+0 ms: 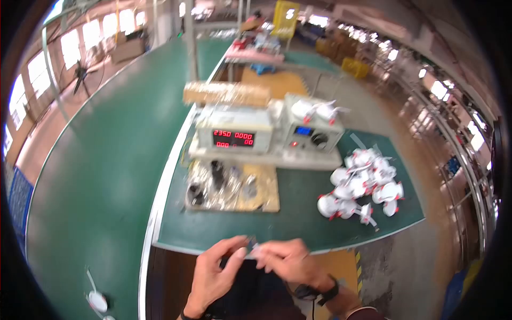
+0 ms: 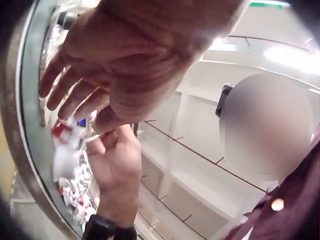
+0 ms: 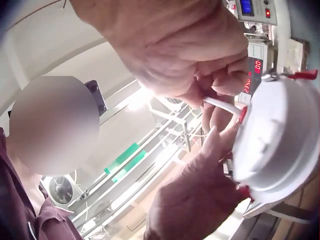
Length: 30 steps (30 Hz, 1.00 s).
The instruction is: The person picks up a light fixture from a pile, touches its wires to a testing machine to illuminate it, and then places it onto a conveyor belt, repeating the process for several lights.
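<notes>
A white round lamp [image 3: 280,135] with red clips hangs by a short white cable [image 3: 222,106] close to both hands. My right hand [image 1: 285,258] pinches that cable between thumb and fingers. Its fingertips meet those of my left hand [image 1: 216,272] in front of the body. In the left wrist view, the left hand [image 2: 135,70] has its fingers extended, with its thumb right at the right hand [image 2: 117,155]. I cannot tell whether the left thumb and index finger pinch the wire. A blurred lamp [image 2: 67,155] shows beyond the left fingertips.
A heap of white lamps [image 1: 362,181] lies at the table's right. Behind stand a meter [image 1: 234,130] with red digits and a control box [image 1: 314,133] bearing two lamps. A cardboard piece [image 1: 264,186] holds dark parts. Another lamp [image 1: 97,301] lies on the green belt [image 1: 106,186].
</notes>
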Motion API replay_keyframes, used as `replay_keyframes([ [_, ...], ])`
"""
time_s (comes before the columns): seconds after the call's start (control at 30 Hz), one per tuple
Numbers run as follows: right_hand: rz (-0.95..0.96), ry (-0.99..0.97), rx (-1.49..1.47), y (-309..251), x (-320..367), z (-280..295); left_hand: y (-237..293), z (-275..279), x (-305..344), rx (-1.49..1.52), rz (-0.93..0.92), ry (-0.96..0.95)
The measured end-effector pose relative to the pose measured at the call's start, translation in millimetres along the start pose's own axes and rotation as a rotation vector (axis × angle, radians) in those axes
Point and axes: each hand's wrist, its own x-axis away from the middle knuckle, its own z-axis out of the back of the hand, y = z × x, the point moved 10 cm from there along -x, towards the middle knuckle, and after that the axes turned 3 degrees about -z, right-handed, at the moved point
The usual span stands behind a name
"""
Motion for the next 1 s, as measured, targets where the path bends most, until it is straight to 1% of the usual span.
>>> replay_keyframes([
  [0.03, 0.018, 0.001, 0.066, -2.9, 0.9, -3.0, -5.3, 0.8, -3.6, 0.126, 0.059, 0.033],
  [0.07, 0.028, -0.006, 0.056, -4.0, 1.7, -6.7, -1.0, 2.5, -6.9, 0.009, 0.044, 0.041],
  [0.1, 0.032, -0.017, 0.043, -4.9, 2.1, -7.5, 0.7, 1.2, -9.4, 0.033, 0.020, 0.087],
  [0.17, 0.120, 0.003, 0.039, -13.6, 5.3, -2.3, -14.6, -2.2, -10.4, 0.194, 0.011, 0.122],
  [0.23, 0.189, -0.005, 0.002, -16.8, 12.0, -6.1, -14.9, 0.8, -11.1, 0.166, -0.032, 0.132],
  [0.27, 0.159, 0.015, 0.005, -12.8, 13.6, -5.4, -15.0, 3.8, -9.2, 0.147, -0.048, 0.146],
  [0.37, 0.067, 0.060, 0.000, -4.6, 14.7, -0.7, -24.5, 0.1, 0.6, 0.241, -0.061, 0.232],
  [0.4, 0.029, 0.068, -0.025, -1.2, 13.6, 0.3, -20.5, 1.2, 5.3, 0.142, -0.094, 0.276],
  [0.47, -0.029, 0.083, -0.116, 7.0, 9.2, -2.7, -3.8, 0.1, 14.8, -0.189, -0.252, 0.324],
  [0.5, -0.053, 0.096, -0.173, 12.0, 7.6, -2.7, -1.0, -4.0, 19.9, -0.214, -0.340, 0.353],
  [0.57, -0.084, 0.071, -0.228, 17.2, 2.2, -4.5, 18.8, -9.6, 18.6, -0.289, -0.415, 0.331],
  [0.6, -0.118, 0.013, -0.216, 18.6, 1.1, -8.1, 17.6, -6.9, 15.2, -0.291, -0.352, 0.313],
  [0.63, -0.137, -0.027, -0.191, 16.8, 0.5, -10.6, 19.4, -4.3, 10.9, -0.336, -0.409, 0.314],
  [0.7, -0.170, -0.037, -0.265, 20.0, 0.8, -15.0, 11.3, -3.8, 6.4, -0.384, -0.387, 0.279],
  [0.8, -0.184, 0.008, -0.375, 23.2, -4.2, -11.0, 2.0, -14.5, 6.9, -0.446, -0.332, 0.162],
  [0.9, -0.149, 0.095, -0.506, 21.9, -11.7, -2.8, -16.2, -28.5, 11.5, -0.240, -0.240, 0.018],
  [0.97, -0.134, 0.146, -0.594, 24.2, -17.8, 7.6, -57.0, -46.7, 21.1, 0.158, 0.059, -0.174],
  [1.0, -0.140, 0.149, -0.543, 26.5, -21.1, 11.5, -69.2, -56.6, 29.9, 0.367, 0.204, -0.229],
])
